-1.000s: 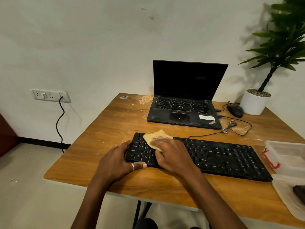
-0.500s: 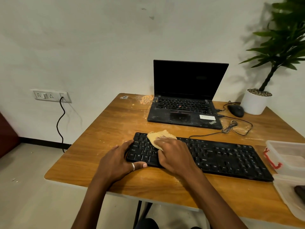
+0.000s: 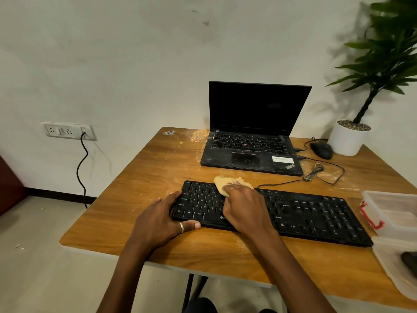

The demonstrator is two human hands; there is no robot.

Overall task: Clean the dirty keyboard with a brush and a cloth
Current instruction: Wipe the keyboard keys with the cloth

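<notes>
A long black keyboard (image 3: 311, 215) lies across the near part of the wooden table (image 3: 158, 168). My left hand (image 3: 160, 220) grips its left end, thumb along the front edge and fingers on the side. My right hand (image 3: 243, 208) presses a crumpled tan cloth (image 3: 222, 182) onto the upper left keys; the cloth sticks out past my fingers over the keyboard's back edge. I see no brush clearly; a dark object (image 3: 409, 259) lies in a container at the right edge.
An open black laptop (image 3: 252, 152) stands behind the keyboard, with a mouse (image 3: 321, 150), a coiled cable (image 3: 316, 171) and a potted plant (image 3: 352, 136) to its right. Clear plastic containers (image 3: 392, 213) sit at the table's right edge. Dusty smears mark the tabletop.
My right hand has slid the cloth a little to the right and toward the back edge of the keyboard. My left hand has kept its hold on the left end.
</notes>
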